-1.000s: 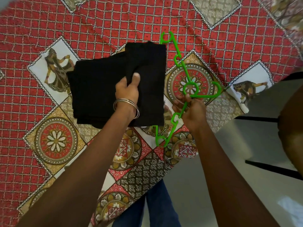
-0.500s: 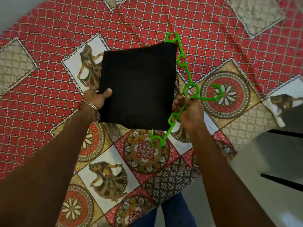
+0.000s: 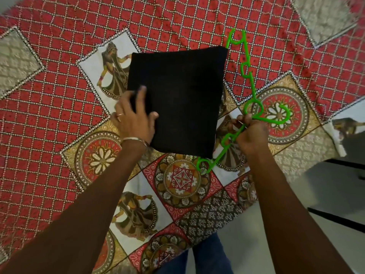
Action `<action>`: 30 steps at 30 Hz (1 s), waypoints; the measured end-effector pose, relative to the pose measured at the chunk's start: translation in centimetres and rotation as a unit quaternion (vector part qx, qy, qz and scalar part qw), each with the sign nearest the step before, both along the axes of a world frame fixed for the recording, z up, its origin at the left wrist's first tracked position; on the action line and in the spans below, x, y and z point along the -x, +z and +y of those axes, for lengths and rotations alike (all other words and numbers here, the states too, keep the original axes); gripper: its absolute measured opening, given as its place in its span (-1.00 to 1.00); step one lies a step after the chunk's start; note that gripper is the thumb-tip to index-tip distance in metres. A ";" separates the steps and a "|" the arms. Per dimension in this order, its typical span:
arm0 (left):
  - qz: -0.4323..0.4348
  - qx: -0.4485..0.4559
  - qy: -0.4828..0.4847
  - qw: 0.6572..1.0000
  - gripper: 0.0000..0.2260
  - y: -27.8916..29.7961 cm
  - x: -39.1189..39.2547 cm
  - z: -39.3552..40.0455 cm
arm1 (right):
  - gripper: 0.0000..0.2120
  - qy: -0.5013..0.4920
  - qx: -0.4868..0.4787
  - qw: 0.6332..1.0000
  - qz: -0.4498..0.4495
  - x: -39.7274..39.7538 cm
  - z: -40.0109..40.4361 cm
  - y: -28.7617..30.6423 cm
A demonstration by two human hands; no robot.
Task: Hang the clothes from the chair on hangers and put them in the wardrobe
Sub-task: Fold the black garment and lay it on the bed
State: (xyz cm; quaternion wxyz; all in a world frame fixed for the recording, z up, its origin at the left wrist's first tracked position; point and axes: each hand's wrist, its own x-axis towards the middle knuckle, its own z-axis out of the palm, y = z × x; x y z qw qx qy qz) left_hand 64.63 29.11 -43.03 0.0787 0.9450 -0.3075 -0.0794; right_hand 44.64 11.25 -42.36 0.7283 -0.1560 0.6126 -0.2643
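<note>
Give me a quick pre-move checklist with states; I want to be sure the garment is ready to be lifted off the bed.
1. Right hand grips the green hanger: ok.
2. Black garment draped over the hanger's bar: cannot tell; the bar is hidden.
3. Garment folded flat, no loose ends showing: ok.
4. Left hand has a firm hold on the garment: not ok; its fingers only rest spread on the left edge.
5. Hanger hook free of the bedspread: ok.

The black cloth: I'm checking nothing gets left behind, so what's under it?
Around the folded black cloth only the patterned bedspread shows. The green hanger runs along its right edge, its bar apparently inside the fold. Anything directly beneath is covered.
</note>
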 end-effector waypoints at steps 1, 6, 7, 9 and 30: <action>0.012 -0.022 -0.080 0.996 -0.42 -0.1 1.1 0.2 | -0.69 -0.001 -0.004 1.000 0.001 -0.1 0.1 0.0; 0.111 -0.112 -0.162 0.974 -0.49 -2.6 3.2 1.6 | -0.69 0.003 0.045 0.999 0.020 -0.3 0.4 1.0; 0.119 -0.120 -0.164 0.972 -0.49 -2.8 3.3 1.4 | -0.68 0.010 0.065 0.997 0.032 -0.3 0.4 1.4; 0.137 -0.134 -0.177 0.965 -0.49 -2.7 2.9 1.2 | -0.68 0.022 0.103 0.992 0.065 -0.3 0.5 2.5; 0.019 0.280 -0.137 0.950 -0.76 27.9 4.3 -5.4 | -0.74 0.328 0.491 0.773 0.231 5.4 3.4 29.4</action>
